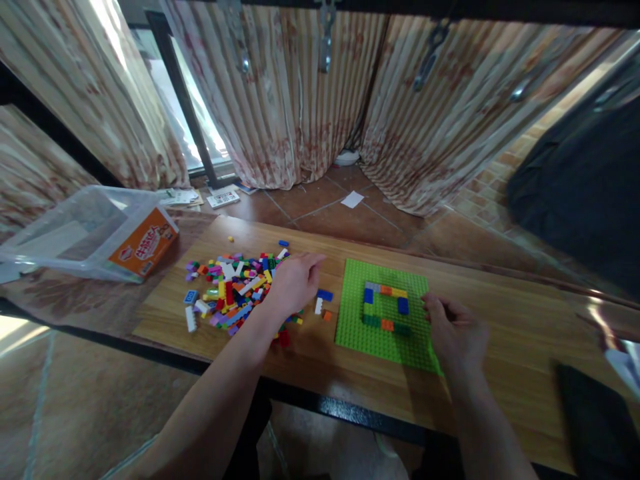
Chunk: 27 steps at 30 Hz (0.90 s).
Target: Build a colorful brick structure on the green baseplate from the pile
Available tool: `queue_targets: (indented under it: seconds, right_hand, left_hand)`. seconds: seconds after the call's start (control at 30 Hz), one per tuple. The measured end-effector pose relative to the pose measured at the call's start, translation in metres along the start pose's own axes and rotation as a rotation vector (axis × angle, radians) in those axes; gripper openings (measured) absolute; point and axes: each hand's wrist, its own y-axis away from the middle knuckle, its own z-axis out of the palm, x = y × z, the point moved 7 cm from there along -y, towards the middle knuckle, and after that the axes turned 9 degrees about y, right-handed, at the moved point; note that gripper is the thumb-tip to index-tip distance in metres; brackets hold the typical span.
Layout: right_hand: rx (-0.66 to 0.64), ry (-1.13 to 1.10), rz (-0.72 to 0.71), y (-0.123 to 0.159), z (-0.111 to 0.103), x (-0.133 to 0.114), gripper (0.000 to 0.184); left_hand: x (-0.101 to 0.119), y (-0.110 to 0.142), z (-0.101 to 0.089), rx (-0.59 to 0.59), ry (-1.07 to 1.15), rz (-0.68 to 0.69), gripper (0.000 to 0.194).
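My left hand (296, 283) hovers over the right edge of a pile of loose toy bricks (233, 293), fingers stretched to the right and nothing visible in them. By the right edge of a green baseplate (353, 333), my right hand (459, 330) is closed, its fingertips pinched; whatever they hold is hidden. A rectangular outline of bricks (387, 325) stands on the baseplate, in grey, orange, yellow, blue and green. Between pile and baseplate lie a blue brick (325, 295), a white brick (319, 306) and an orange brick (327, 315).
A clear plastic bin (90, 227) with an orange label stands at the left end of the wooden table (300, 360). A dark flat object (595, 420) lies at the right. Beyond the table hang striped curtains (300, 100) above a tiled floor.
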Motion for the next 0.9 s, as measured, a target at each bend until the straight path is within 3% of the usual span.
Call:
queue_targets:
  seconds: [0.13, 0.27, 0.4, 0.67, 0.77, 0.9]
  right_hand:
    - [0.000, 0.027, -0.026, 0.004, 0.003, -0.003, 0.039]
    - [-0.046, 0.035, -0.223, 0.019, 0.014, -0.028, 0.034]
    - [-0.133, -0.005, -0.488, 0.046, 0.033, -0.060, 0.026]
    - [-0.326, -0.097, -0.861, 0.123, 0.070, -0.109, 0.013]
    - [-0.362, -0.094, -0.963, 0.149, 0.083, -0.121, 0.020]
    - [-0.370, -0.083, -1.003, 0.164, 0.098, -0.132, 0.025]
  left_hand:
    - [-0.016, -0.004, -0.027, 0.223, 0.085, -0.112, 0.030]
    - [-0.026, -0.005, -0.038, 0.321, 0.155, -0.169, 0.029]
    - [-0.030, -0.004, -0.042, 0.353, 0.194, -0.192, 0.029]
    - [-0.040, -0.005, -0.047, 0.408, 0.265, -0.214, 0.028]
    - [-0.041, -0.006, -0.046, 0.413, 0.263, -0.205, 0.026]
    - [-0.036, -0.005, -0.045, 0.391, 0.260, -0.206, 0.026]
